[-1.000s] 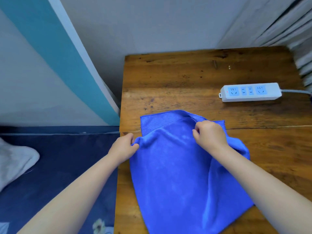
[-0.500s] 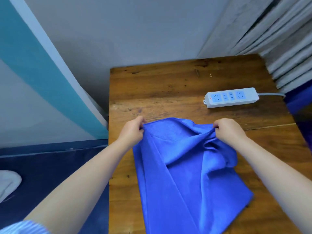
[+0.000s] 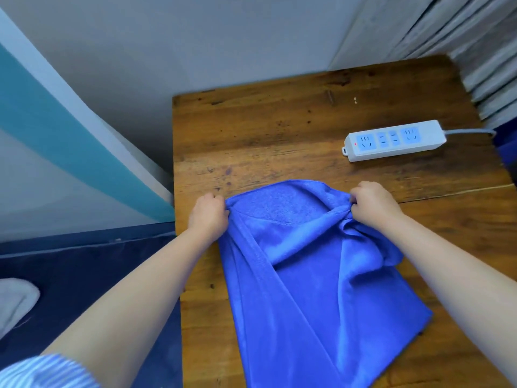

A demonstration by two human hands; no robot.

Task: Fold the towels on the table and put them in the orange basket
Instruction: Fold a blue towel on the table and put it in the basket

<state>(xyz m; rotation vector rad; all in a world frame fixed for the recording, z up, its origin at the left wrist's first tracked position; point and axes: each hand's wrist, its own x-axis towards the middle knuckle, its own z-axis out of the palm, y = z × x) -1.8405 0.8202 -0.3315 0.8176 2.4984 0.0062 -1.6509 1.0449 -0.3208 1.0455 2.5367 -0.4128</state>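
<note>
Head view: we see one blue towel (image 3: 307,289) lying rumpled on the wooden table (image 3: 265,130), near its front left edge, with diagonal creases and a raised fold on the right. Our left hand (image 3: 208,217) pinches its far left corner; our right hand (image 3: 373,204) pinches the far right corner. A white power strip (image 3: 394,140) lies beyond, well apart from the towel.

The towel (image 3: 302,275) lies on the table (image 3: 251,130), the power strip (image 3: 394,140) behind it to the right.
</note>
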